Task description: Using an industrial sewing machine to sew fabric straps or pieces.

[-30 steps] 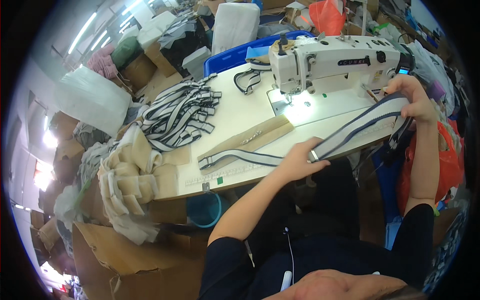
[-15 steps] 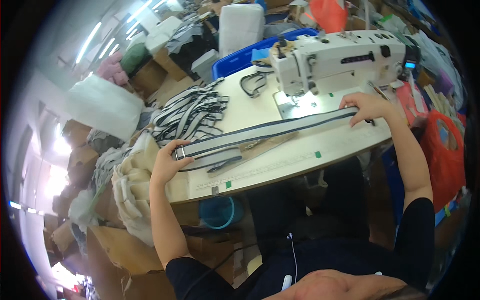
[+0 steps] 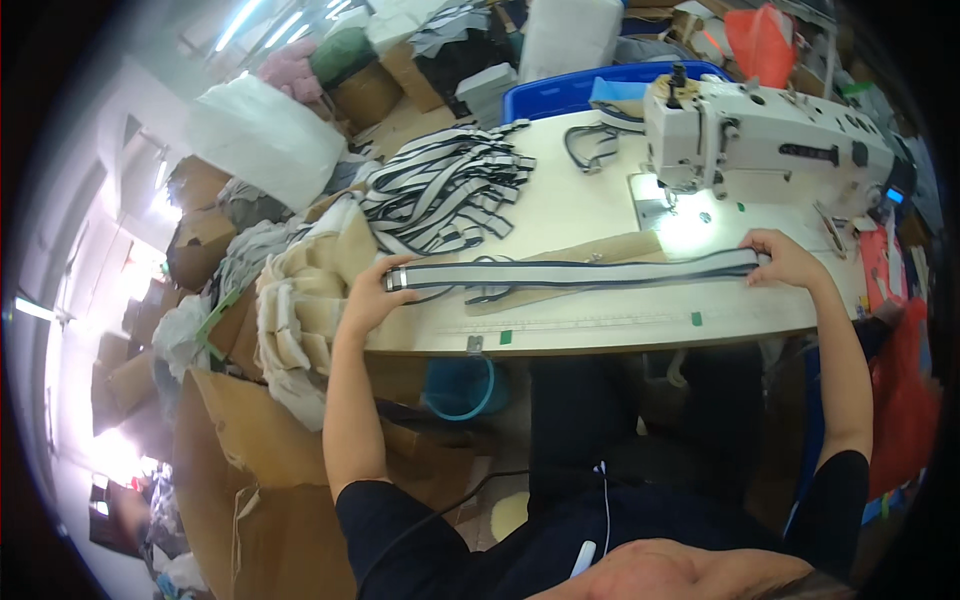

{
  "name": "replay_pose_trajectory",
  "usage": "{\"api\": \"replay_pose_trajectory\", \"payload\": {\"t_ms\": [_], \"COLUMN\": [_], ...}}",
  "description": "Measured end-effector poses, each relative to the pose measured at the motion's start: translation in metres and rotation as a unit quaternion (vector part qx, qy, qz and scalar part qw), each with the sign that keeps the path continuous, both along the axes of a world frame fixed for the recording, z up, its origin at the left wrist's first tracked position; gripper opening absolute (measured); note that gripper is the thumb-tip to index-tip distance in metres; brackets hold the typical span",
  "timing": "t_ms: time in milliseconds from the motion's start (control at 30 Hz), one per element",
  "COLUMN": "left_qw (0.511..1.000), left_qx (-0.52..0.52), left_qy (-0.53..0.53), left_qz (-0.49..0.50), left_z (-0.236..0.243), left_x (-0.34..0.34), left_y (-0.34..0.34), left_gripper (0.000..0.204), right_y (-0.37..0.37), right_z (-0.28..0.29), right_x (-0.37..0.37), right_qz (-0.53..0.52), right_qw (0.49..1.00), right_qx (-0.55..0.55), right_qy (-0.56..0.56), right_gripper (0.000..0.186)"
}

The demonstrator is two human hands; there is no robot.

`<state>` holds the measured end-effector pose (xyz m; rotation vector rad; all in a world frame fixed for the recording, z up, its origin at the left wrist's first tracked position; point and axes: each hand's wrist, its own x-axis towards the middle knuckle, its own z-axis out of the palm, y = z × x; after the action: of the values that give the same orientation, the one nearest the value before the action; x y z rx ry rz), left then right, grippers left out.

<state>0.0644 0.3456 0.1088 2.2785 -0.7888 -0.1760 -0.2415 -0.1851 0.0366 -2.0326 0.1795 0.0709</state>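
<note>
One striped strap (image 3: 580, 274) is held straight over the tabletop (image 3: 570, 215), the left hand (image 3: 372, 297) pinching it by the buckle (image 3: 398, 279), the right hand (image 3: 785, 263) by its right end. Uneven pulling could slip an end loose; the strap's long axis runs left-right, buckle leftward, nearer than the sewing machine (image 3: 765, 135).

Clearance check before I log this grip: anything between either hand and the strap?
Nothing visible: left hand and right hand hold the strap directly, at opposite ends. The tan strip lies beneath it.
</note>
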Motion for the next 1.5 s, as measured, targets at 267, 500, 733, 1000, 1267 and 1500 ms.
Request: {"api": "replay_pose_trajectory", "payload": {"t_ms": [267, 500, 733, 1000, 1267, 1500], "left_qw": [0.978, 0.922, 0.968, 0.945, 0.958, 0.949], "left_qx": [0.059, 0.163, 0.022, 0.044, -0.010, -0.106], "left_qy": [-0.097, -0.344, -0.023, 0.118, 0.090, -0.050], "left_qz": [0.174, 0.065, -0.251, -0.302, -0.272, -0.291], "left_z": [0.017, 0.020, -0.017, -0.048, -0.071, -0.065], "left_x": [0.054, 0.029, -0.088, -0.079, -0.073, -0.093], "left_y": [0.051, -0.031, -0.221, -0.287, -0.288, -0.287], "left_gripper": [0.065, 0.076, 0.076, 0.053, 0.036, 0.030], "right_y": [0.056, 0.106, 0.103, 0.086, 0.085, 0.098], "right_z": [0.015, 0.007, -0.005, -0.029, -0.031, -0.024], "right_x": [0.044, 0.089, 0.091, 0.094, 0.099, 0.095], "right_qz": [0.024, 0.026, -0.016, -0.032, -0.127, -0.142], "right_qw": [0.993, 0.990, 0.994, 0.982, 0.969, 0.953], "right_qx": [-0.055, -0.093, 0.005, 0.128, 0.156, 0.189], "right_qy": [-0.101, -0.104, -0.108, -0.136, -0.141, -0.190], "right_gripper": [0.047, 0.045, 0.052, 0.035, 0.023, 0.024]}}
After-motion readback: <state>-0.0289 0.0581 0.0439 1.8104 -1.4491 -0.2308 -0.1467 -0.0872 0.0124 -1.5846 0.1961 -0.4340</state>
